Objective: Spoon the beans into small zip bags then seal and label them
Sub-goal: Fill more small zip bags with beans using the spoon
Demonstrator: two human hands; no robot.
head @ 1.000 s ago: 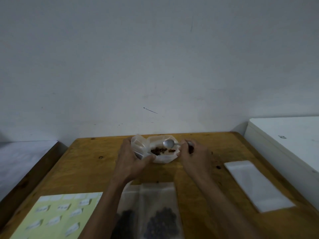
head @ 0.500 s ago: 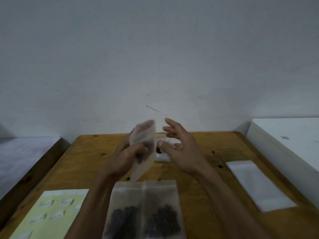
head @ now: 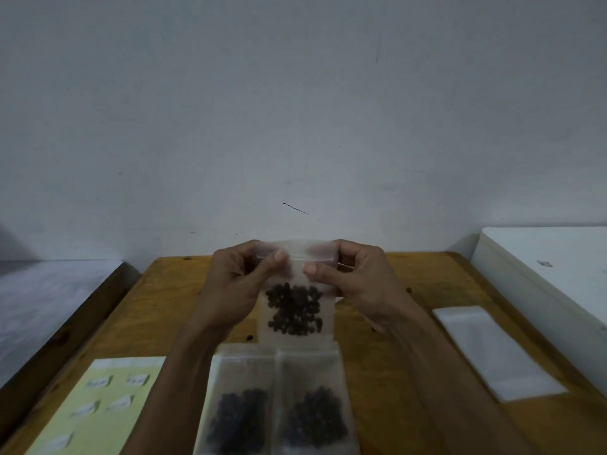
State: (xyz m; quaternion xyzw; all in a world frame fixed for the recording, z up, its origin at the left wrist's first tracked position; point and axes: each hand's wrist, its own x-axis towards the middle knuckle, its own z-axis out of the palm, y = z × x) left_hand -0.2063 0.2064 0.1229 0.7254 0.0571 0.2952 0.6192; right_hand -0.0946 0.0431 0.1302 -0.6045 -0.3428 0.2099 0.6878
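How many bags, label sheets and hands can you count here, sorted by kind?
Bags with beans: 3, one held, two lying flat
Empty bags stack: 1
Label sheet: 1
Hands: 2, left, right
Total: 7

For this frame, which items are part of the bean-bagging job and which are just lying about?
In the job:
- held zip bag of beans, top edge pinched by left hand and right hand
- two filled bags lying flat
- label sheet
- stack of empty bags

Lying about:
- white box right of the table
- grey surface on the left
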